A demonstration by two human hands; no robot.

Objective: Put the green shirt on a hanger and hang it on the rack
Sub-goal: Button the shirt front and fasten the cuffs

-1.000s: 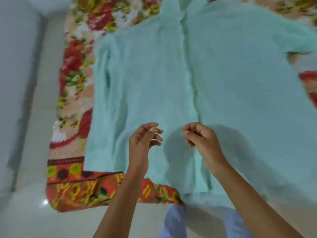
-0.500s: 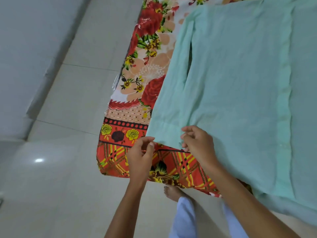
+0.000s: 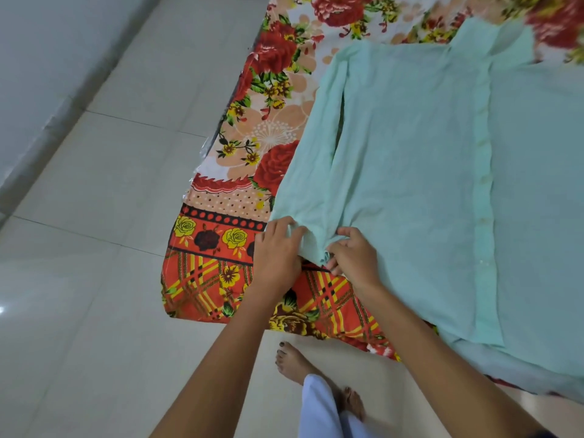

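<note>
The pale green shirt (image 3: 442, 172) lies flat on a floral bedsheet, collar at the far end, button placket running down its middle. Its left sleeve is folded alongside the body. My left hand (image 3: 278, 251) and my right hand (image 3: 354, 254) both pinch the bunched cuff end of that sleeve near the bed's front edge, close together. No hanger or rack is in view.
The bed with a red, orange and yellow floral sheet (image 3: 221, 235) fills the right side. White floor tiles (image 3: 94, 248) stretch to the left up to a grey wall base (image 3: 47, 121). My bare feet (image 3: 290, 361) stand at the bed's edge.
My view swung left from the shirt's middle to its left sleeve. Both hands moved from the front placket to the sleeve's end and closed on its fabric, bunching it.
</note>
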